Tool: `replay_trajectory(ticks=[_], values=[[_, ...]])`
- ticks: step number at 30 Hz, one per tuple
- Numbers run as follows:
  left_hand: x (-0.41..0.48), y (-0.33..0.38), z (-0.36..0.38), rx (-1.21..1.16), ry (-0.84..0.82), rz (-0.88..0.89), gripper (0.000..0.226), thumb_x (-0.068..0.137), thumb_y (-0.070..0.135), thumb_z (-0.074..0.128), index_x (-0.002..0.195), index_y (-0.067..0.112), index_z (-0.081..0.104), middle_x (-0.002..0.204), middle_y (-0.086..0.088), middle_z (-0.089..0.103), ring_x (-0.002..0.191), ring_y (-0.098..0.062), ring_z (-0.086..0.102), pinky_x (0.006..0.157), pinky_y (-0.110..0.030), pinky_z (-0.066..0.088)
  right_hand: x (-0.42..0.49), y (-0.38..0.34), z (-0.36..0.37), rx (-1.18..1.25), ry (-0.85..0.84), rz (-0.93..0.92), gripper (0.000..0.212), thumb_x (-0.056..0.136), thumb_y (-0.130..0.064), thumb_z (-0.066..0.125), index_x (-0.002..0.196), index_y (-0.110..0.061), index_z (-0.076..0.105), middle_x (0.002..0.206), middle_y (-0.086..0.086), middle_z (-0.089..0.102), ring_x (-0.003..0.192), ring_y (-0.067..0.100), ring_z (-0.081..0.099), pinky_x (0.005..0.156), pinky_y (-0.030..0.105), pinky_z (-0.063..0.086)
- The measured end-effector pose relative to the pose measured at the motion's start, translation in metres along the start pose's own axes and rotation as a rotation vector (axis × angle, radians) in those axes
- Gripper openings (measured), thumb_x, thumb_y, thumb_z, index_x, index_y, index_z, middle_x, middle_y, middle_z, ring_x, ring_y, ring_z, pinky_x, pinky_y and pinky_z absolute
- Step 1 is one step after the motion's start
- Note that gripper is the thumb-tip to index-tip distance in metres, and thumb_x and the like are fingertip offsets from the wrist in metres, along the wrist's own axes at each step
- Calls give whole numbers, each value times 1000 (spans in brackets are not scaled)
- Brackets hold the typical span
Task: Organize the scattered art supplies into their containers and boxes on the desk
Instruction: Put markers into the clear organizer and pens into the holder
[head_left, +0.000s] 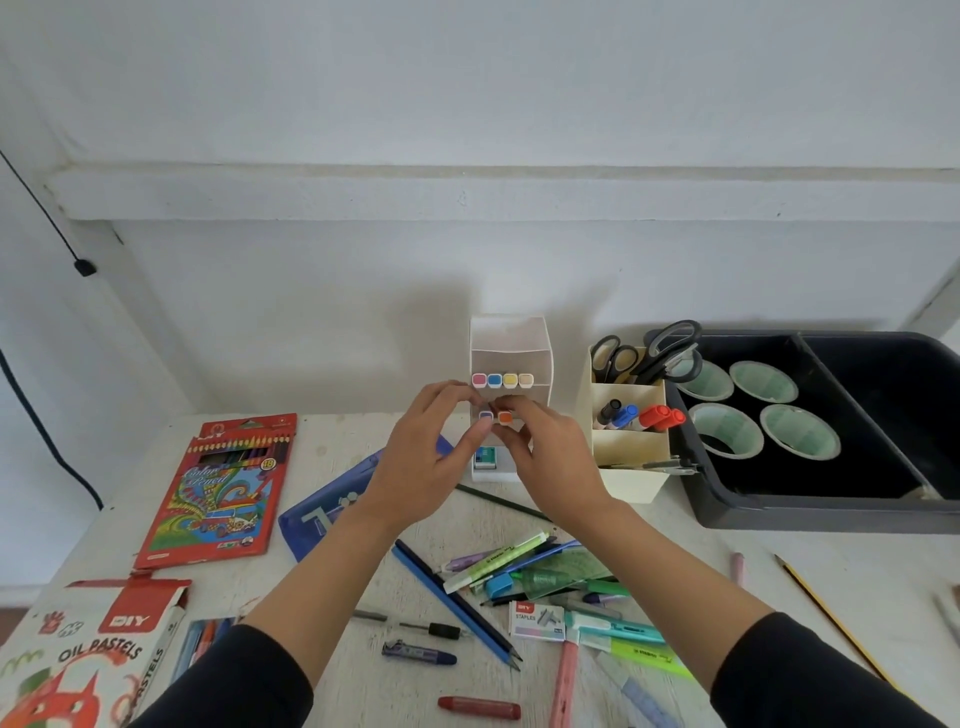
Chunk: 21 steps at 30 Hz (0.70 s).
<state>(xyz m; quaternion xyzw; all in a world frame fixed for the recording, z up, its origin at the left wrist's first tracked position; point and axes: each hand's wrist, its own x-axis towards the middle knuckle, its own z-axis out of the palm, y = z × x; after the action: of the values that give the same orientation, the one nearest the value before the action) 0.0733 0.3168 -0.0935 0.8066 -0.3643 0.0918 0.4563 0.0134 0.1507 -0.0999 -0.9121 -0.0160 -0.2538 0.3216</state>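
Observation:
A white tiered marker holder (511, 343) stands at the back middle of the desk. Its upper row shows several pastel marker caps (502, 380); its lower row shows a blue cap (485, 416) and an orange cap (505, 417). My left hand (426, 457) and my right hand (545, 457) meet at that lower row, fingertips pinched around the markers there. What exactly each hand grips is hidden by the fingers. Loose pens, highlighters and pencils (524, 577) lie scattered on the desk in front of me.
A cream organizer (631, 452) with scissors and markers stands right of the holder. A black tray (810, 509) holds tape rolls. At left lie a colour pencil box (223, 493), an open oil pastels box (88, 654) and a blue pouch (322, 514). A red crayon (478, 707) lies near.

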Motion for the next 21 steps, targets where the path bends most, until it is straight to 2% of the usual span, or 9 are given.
replay_trajectory(ticks=[4,8,11,14,19,21], values=[[0,8,2,-250,12,-171,36,96,33,64,126,26,47,124,16,64,112,9,61,91,-11,49,0,1,-1,11,5,-29,21,96,-16,65,117,-19,67,110,-1,72,74,13,61,70,23,48],[2,9,2,-235,7,-206,44,95,34,65,136,27,53,122,25,63,106,18,59,86,-8,50,2,1,-2,17,-9,-53,26,96,-18,65,122,-23,68,113,-3,73,71,0,50,74,19,46],[3,7,0,-197,5,-185,39,97,30,63,135,25,59,119,29,63,104,20,59,88,-6,48,4,0,-5,-40,-30,-58,27,96,-23,66,122,-26,69,115,-4,73,75,11,62,75,19,45],[4,6,0,-170,27,-178,35,98,27,64,133,25,61,115,29,64,103,18,60,88,-8,50,7,1,-6,-84,-60,-68,26,97,-28,65,123,-28,68,115,-5,73,79,17,66,75,23,46],[8,2,6,-151,108,-195,29,95,20,69,124,16,69,108,13,73,100,9,65,80,-9,52,11,3,-5,-220,-87,-124,28,98,-28,62,126,-27,65,121,-4,71,94,24,69,73,32,52],[9,1,7,-136,132,-196,26,93,19,71,119,15,72,103,11,74,96,5,67,79,-10,54,14,2,-4,-279,-99,-139,29,99,-27,61,127,-24,65,123,-1,70,92,28,69,70,36,53]])
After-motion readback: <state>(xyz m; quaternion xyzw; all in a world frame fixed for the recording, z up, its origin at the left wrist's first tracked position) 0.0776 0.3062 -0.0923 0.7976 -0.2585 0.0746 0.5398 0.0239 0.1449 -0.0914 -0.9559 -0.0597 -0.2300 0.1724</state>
